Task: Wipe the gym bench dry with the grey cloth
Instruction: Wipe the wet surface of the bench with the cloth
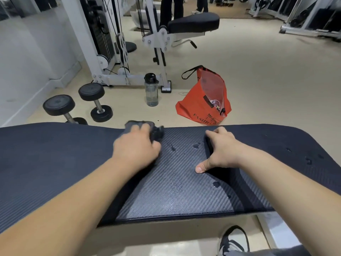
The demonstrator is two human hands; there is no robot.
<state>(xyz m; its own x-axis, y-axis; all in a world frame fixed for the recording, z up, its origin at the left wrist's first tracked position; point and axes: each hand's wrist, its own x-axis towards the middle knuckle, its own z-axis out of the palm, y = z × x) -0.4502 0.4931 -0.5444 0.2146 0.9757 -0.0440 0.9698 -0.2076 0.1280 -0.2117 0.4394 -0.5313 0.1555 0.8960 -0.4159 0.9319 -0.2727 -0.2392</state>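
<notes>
On the floor beyond the far left of the gym bench [55, 163] lie two dumbbells [91, 91], with a clear water bottle [151, 90] standing to their right.

1. Your left hand [135, 146] lies on the pad at the far edge, left of centre. Its fingers bend down over the grey cloth [156, 133] and hold it bunched against the pad. The hand is blurred, so you cannot tell each finger's position. The cloth sits under and just beyond the fingers, and its crumpled end shows at the hand's right side.
2. Water drops [196, 145] lie on the pad between your hands, apart from the cloth.
3. An orange bag [204, 100] stands on the floor beyond the far edge.
4. Your right hand [221, 150] rests on the pad with its fingers spread and its thumb stretched toward the near side. It holds nothing.
5. More drops [309, 160] lie near the right end.
6. A shoe [233, 241] shows below the near edge.
</notes>
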